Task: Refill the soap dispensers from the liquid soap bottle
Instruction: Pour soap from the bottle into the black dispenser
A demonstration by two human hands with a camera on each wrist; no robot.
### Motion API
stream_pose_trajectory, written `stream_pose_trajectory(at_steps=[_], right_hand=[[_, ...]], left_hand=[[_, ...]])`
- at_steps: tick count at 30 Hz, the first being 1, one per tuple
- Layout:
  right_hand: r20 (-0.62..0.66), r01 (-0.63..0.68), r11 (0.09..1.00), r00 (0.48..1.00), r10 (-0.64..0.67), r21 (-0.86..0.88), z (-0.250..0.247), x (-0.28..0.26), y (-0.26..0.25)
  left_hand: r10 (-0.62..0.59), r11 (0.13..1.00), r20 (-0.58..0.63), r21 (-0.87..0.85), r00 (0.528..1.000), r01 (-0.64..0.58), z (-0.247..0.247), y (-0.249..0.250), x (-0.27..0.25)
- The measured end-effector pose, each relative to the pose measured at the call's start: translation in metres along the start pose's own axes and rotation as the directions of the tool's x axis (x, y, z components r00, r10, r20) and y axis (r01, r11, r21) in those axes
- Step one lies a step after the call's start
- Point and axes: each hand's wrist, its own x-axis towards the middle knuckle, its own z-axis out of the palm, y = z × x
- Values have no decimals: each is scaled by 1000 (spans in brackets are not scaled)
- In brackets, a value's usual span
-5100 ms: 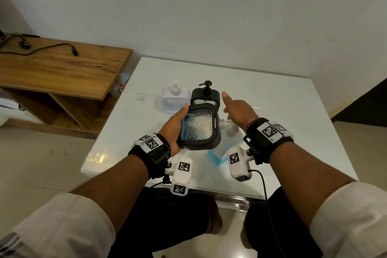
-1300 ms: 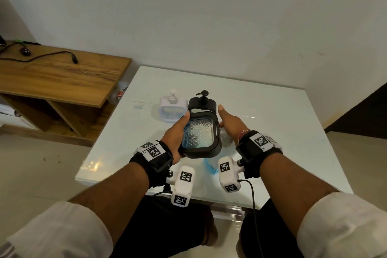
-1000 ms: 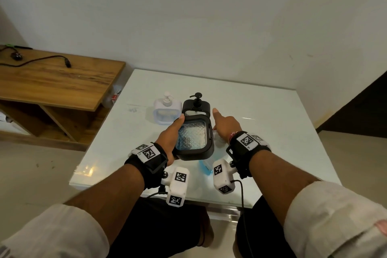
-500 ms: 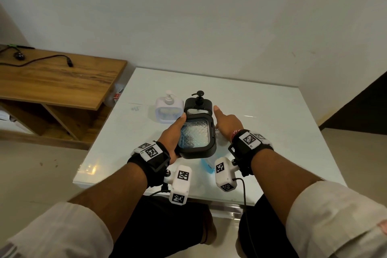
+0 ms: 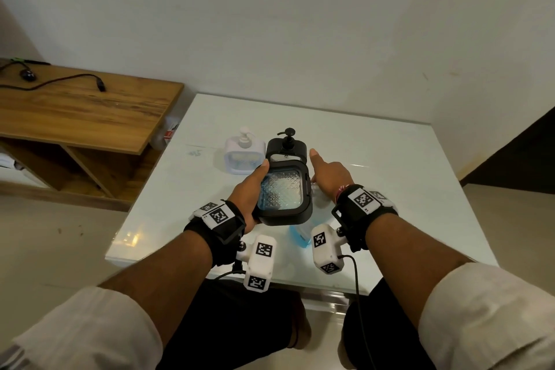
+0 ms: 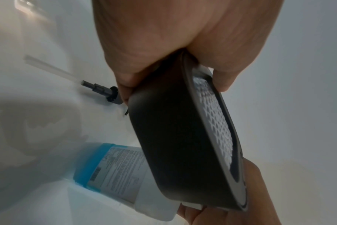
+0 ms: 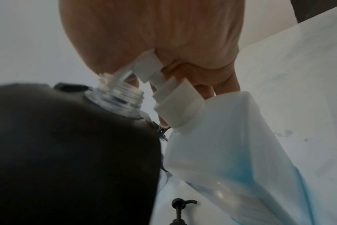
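My left hand (image 5: 249,189) grips a black square dispenser (image 5: 282,192) with a clear patterned window and holds it tilted above the table. Its pump is off, and the bare threaded neck (image 7: 119,97) points at the liquid soap bottle (image 7: 240,152). That bottle is translucent with blue soap and stands on the table under my right hand (image 5: 330,174). The right palm sits on the bottle's white pump head (image 7: 175,103), fingers curled round it and the index finger straight. The nozzle sits right at the neck. The bottle's blue base (image 5: 300,239) shows below the dispenser.
A white dispenser (image 5: 244,156) and a second black dispenser (image 5: 286,147), both with pumps on, stand just behind my hands. The removed black pump with its clear tube (image 6: 100,89) lies on the white table (image 5: 390,189). A wooden shelf (image 5: 75,111) stands to the left.
Both hands keep the same hold and pose. Only the head view shifts slightly.
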Motion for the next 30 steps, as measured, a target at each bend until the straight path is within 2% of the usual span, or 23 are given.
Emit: stream_pose_trajectory(at_steps=[6, 14, 20, 27, 30], right_hand=[[104, 21, 998, 994, -27, 60, -8, -7, -2], [35, 2, 1000, 999, -3, 15, 2, -2, -3], [105, 2, 993, 994, -14, 120, -6, -8, 0], [-37, 15, 999, 999, -13, 47, 4, 0, 2], [-38, 12, 999, 999, -11, 36, 4, 2, 4]], left_hand=[[0, 1000, 21, 19, 1000, 0, 0, -1, 4], [-9, 999, -13, 41, 1000, 9, -6, 1, 5], [-9, 1000, 25, 23, 1000, 9, -3, 1, 4], [-7, 1000, 5, 22, 1000, 7, -9, 0, 10], [-1, 1000, -1, 28, 1000, 1, -11, 0, 11]])
